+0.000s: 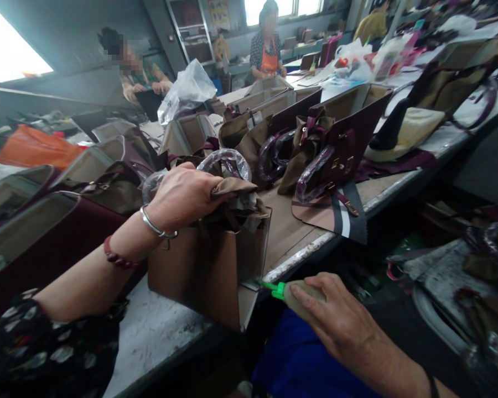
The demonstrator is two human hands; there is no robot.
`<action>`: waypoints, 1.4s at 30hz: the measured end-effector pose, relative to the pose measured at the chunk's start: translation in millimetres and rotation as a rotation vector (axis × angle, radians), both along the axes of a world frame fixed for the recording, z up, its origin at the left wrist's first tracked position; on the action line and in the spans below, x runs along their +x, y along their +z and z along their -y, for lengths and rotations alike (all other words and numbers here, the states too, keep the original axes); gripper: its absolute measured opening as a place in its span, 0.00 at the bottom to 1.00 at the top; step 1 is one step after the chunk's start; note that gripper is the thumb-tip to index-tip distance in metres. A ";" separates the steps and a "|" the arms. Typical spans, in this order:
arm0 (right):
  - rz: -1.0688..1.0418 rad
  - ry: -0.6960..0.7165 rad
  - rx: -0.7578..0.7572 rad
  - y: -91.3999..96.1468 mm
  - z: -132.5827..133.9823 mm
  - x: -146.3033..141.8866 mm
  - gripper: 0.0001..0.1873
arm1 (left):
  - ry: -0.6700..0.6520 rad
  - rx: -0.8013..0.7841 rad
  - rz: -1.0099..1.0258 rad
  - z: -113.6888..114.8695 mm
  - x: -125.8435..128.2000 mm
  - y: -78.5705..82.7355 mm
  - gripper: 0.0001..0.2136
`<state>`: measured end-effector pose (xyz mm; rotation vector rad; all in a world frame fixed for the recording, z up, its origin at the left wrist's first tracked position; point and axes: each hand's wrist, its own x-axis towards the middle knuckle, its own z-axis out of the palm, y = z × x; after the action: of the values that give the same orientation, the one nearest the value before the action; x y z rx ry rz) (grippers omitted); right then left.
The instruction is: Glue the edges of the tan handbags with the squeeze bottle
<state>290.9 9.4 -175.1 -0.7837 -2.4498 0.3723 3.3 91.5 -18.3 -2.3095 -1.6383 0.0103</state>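
My left hand (182, 196) is closed over the top flap of a tan unfinished handbag (207, 271) that stands at the near edge of the worktable (157, 326). A silver bangle and a red bead bracelet circle that wrist. My right hand (336, 318) grips a squeeze bottle with a green nozzle (280, 290). The nozzle tip touches the bag's lower right corner. Plastic-wrapped handles (228, 163) rise behind my left hand.
Several maroon and tan handbags (340, 143) crowd the table, with a plaid fabric piece (340, 213) by the edge. An orange bag (37, 146) lies at far left. Two other people work at the back. More bag parts (460, 271) lie low on the right.
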 end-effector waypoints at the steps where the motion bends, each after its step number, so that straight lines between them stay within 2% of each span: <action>1: 0.008 0.016 -0.027 -0.3 0.6 -0.2 0.22 | -0.011 0.009 -0.006 -0.4 -1.5 -0.9 0.28; 5: -0.004 0.015 -0.035 1.1 1.0 2.4 0.24 | -0.081 0.065 -0.023 -2.0 -6.8 -4.1 0.31; 9: 0.024 0.016 -0.026 0.3 0.0 5.2 0.24 | -0.206 0.200 -0.038 -0.9 -8.8 -3.5 0.29; 13: 0.009 0.042 -0.085 -1.8 1.1 4.1 0.25 | -0.310 0.285 -0.101 3.7 -6.3 4.6 0.21; 19: -0.014 -0.019 -0.040 3.7 -8.7 -1.4 0.25 | -0.420 0.385 -0.133 10.0 -0.9 19.7 0.16; 23: 0.024 -0.073 -0.035 6.8 -16.3 -6.7 0.24 | -0.408 0.444 -0.141 11.5 -2.8 23.0 0.15; 29: 0.003 -0.112 0.061 8.6 -25.4 -10.3 0.25 | -0.399 0.479 -0.093 12.7 -2.9 26.1 0.17; 34: 0.027 -0.094 0.010 5.2 -27.3 -4.7 0.23 | -0.404 0.479 -0.115 19.9 -0.7 19.7 0.16; 40: 0.023 -0.131 0.061 3.4 -29.1 -2.6 0.21 | -0.404 0.467 -0.116 30.7 -2.1 14.1 0.13; 42: 0.037 -0.122 0.027 2.9 -27.9 -2.5 0.22 | -0.391 0.441 -0.111 33.9 -2.0 13.0 0.12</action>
<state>288.4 37.3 -172.3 -0.9304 -2.4220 0.2803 1.3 57.5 -5.3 -2.1876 -0.9906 -0.2753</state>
